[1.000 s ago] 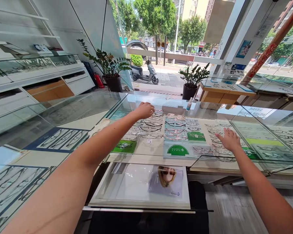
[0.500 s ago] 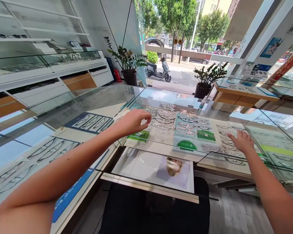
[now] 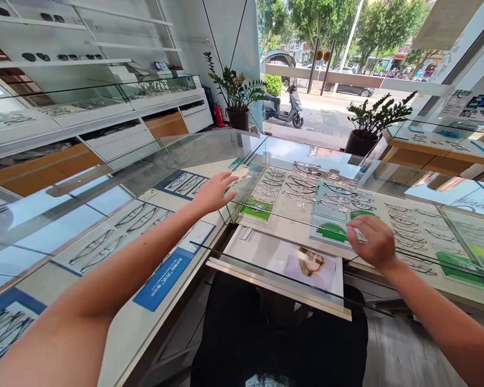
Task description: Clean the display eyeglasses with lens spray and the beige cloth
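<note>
My left hand (image 3: 214, 193) hovers over the glass countertop (image 3: 177, 142), fingers stretched out and apart, holding nothing. Rows of eyeglass frames (image 3: 185, 183) lie on a dark blue tray just beyond it, under the glass. My right hand (image 3: 373, 240) is over the right part of the counter with its fingers loosely bent; no object shows in it. Below it and to its left are more eyeglass frames (image 3: 300, 188) and a green card (image 3: 333, 232). Between my arms, a shallow drawer (image 3: 262, 252) is pulled out, with a leaflet (image 3: 310, 269) bearing a portrait inside.
A blue printed board (image 3: 163, 279) lies inside the left counter. Potted plants (image 3: 239, 94) stand by the window, with a parked scooter (image 3: 286, 107) outside. Shelves of sunglasses (image 3: 36, 56) line the left wall. The drawer's front edge is close above my lap.
The view has swung left. My left hand has opened from a curled shape, its fingers now extended. My right hand has moved left toward the green card, its spread fingers now bent.
</note>
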{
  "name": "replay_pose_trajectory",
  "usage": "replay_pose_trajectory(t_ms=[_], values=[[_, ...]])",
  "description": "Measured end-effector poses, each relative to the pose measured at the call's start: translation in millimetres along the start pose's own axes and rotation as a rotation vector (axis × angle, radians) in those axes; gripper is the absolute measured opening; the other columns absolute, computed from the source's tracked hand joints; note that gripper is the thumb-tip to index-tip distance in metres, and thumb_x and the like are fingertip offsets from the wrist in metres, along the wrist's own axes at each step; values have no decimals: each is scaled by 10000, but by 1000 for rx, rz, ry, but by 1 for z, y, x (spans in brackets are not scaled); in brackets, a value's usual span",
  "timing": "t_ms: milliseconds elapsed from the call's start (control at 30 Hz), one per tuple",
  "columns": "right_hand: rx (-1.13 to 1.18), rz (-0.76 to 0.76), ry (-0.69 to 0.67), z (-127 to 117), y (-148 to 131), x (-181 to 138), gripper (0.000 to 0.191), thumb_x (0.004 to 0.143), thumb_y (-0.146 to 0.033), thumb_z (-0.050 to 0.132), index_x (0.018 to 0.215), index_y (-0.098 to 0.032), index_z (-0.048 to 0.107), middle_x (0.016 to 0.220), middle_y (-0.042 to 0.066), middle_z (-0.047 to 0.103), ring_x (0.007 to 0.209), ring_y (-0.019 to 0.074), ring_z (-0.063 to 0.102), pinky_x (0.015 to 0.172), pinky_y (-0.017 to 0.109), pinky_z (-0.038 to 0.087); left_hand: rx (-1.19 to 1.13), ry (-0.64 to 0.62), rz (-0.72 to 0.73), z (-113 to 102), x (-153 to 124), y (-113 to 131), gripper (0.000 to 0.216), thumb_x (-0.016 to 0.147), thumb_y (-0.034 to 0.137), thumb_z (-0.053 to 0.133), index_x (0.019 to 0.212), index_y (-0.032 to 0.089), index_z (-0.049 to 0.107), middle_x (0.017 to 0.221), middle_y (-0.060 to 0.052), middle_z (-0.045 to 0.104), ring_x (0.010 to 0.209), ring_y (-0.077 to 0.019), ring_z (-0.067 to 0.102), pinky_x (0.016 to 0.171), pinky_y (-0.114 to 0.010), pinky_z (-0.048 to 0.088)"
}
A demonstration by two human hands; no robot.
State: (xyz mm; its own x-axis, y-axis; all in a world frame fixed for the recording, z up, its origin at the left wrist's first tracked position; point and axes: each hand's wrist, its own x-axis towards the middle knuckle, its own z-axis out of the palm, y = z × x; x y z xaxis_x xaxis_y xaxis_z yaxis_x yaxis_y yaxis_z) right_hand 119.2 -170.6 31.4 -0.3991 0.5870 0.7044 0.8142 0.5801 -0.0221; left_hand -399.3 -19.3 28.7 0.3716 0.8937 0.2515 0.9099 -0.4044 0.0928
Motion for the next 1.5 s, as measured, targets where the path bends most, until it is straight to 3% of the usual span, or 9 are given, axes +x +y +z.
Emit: replay_pose_trajectory(t_ms=[100, 167, 233, 433, 567, 667, 967, 1200, 1500], values=[[361, -64, -388, 41, -86, 24, 224, 1059, -220, 564, 959, -217, 765, 907, 64, 790, 814, 192, 708, 758, 308, 509, -11, -87, 21, 14, 27, -11, 633, 1062, 507, 487, 1627, 234, 569, 1719, -179, 452, 1533, -398, 492, 1257, -551, 423], [456, 2, -656, 76, -121, 32, 246, 1065, -237, 570, 910, -222, 761, 865, 36, 781, 771, 173, 693, 718, 294, 475, -8, -114, 43, 21, 42, -16, 595, 1072, 508, 480, 1597, 262, 613, 1686, -166, 497, 1504, -402, 516, 1228, -548, 444], [437, 79, -802, 116, -139, 38, 201, 1041, -248, 619, 919, -226, 778, 929, 29, 809, 815, 175, 706, 725, 296, 455, -10, -94, 60, 24, 53, -19, 533, 1073, 487, 482, 1507, 255, 690, 1593, -162, 584, 1438, -389, 567, 1177, -520, 478], [262, 276, -756, 231, -137, 83, 247, 1075, -257, 556, 1051, -213, 798, 1162, 86, 801, 1158, 249, 680, 944, 337, 481, -23, 103, -103, 22, 55, -26, 272, 1035, 302, 498, 1130, 210, 735, 1212, -146, 713, 1105, -317, 694, 869, -405, 523], [187, 323, -716, 287, -124, 120, 260, 1048, -306, 621, 1198, -183, 793, 1363, 140, 727, 1294, 307, 589, 1050, 393, 459, -22, 274, -315, 19, 51, -33, 170, 1007, 223, 507, 1085, 203, 657, 1168, -144, 698, 1032, -313, 685, 776, -406, 468], [170, 309, -716, 318, -118, 135, 314, 1005, -370, 699, 1230, -173, 797, 1456, 153, 679, 1378, 326, 528, 1124, 414, 419, -67, 296, -396, 19, 51, -36, 135, 1005, 215, 509, 1076, 210, 624, 1181, -133, 696, 998, -306, 676, 734, -407, 435], [120, 333, -752, 365, -110, 148, 280, 1026, -346, 646, 1123, -170, 841, 1477, 159, 684, 1392, 335, 495, 1145, 430, 365, -123, 261, -452, 19, 50, -37, 111, 1004, 240, 508, 1039, 225, 612, 1158, -124, 706, 988, -295, 665, 710, -394, 410], [98, 348, -841, 378, -94, 162, 292, 1035, -306, 597, 1062, -168, 853, 1192, 153, 815, 1233, 308, 607, 1061, 385, 381, -112, 245, -531, 18, 51, -39, 85, 991, 243, 502, 980, 226, 585, 1122, -120, 709, 937, -293, 662, 680, -401, 395], [28, 319, -854, 386, -94, 175, 385, 1062, -256, 501, 1051, -103, 854, 1115, 224, 837, 1241, 340, 635, 1155, 449, 333, -112, 231, -524, 16, 51, -39, 52, 966, 247, 525, 940, 233, 567, 1064, -117, 714, 941, -293, 663, 695, -398, 409]])
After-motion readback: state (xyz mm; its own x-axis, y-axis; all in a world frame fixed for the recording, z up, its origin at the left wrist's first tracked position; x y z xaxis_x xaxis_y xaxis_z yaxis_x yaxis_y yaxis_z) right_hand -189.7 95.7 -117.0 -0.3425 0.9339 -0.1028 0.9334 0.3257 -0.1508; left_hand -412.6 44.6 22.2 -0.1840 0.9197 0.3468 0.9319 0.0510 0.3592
